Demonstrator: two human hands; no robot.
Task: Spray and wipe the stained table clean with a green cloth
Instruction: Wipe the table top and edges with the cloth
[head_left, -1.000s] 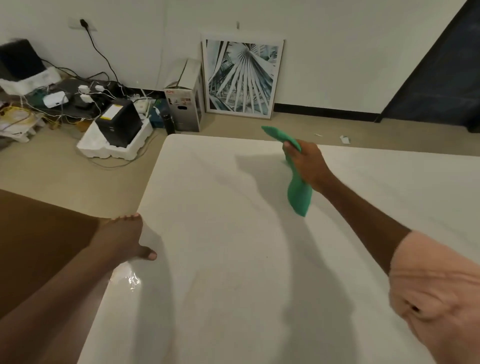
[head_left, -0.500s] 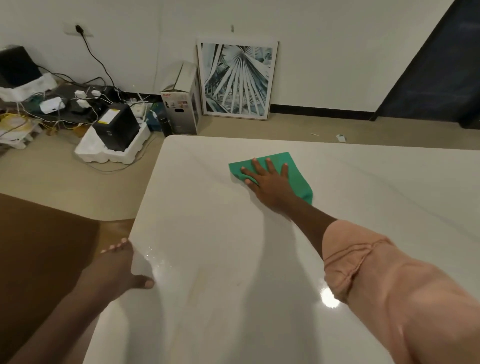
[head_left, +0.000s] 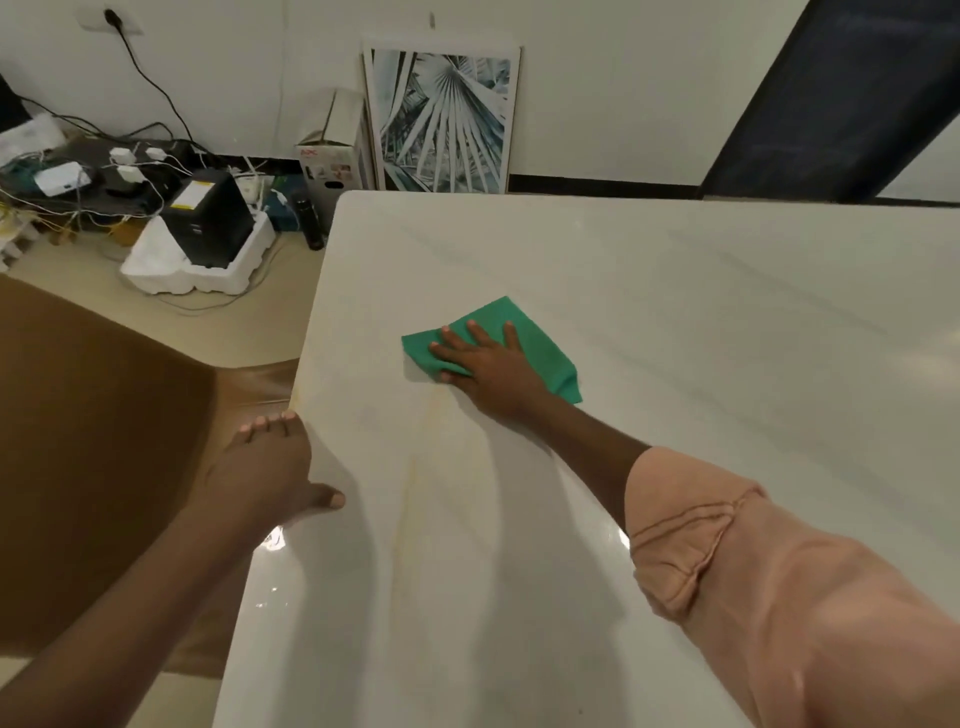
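The green cloth (head_left: 524, 345) lies flat on the white desk (head_left: 727, 322), toward its left half and just beyond a faint yellowish stain (head_left: 441, 467) that runs in streaks toward the near edge. The right hand (head_left: 480, 358) lies on top of the cloth with its fingers straight and spread, pressing it down rather than gripping it; one corner sticks out past the fingertips to the left. The left hand (head_left: 265, 467) rests on the desk's left edge, fingers extended over the rim and thumb on the top, holding nothing and seemingly bracing the body.

The main risk, as I judge it, is that the cloth bunches or slides out from under the flat palm on a fast stroke, since nothing pinches it. The glossy wet patches near the left hand could also let that bracing hand slip. A pass that keeps to the far side would leave the streaks untouched.

Compared with half a second ago, the cloth and right hand sit closer to the person and nearer the stain, while the left hand remains on the edge. No spray bottle is in view.
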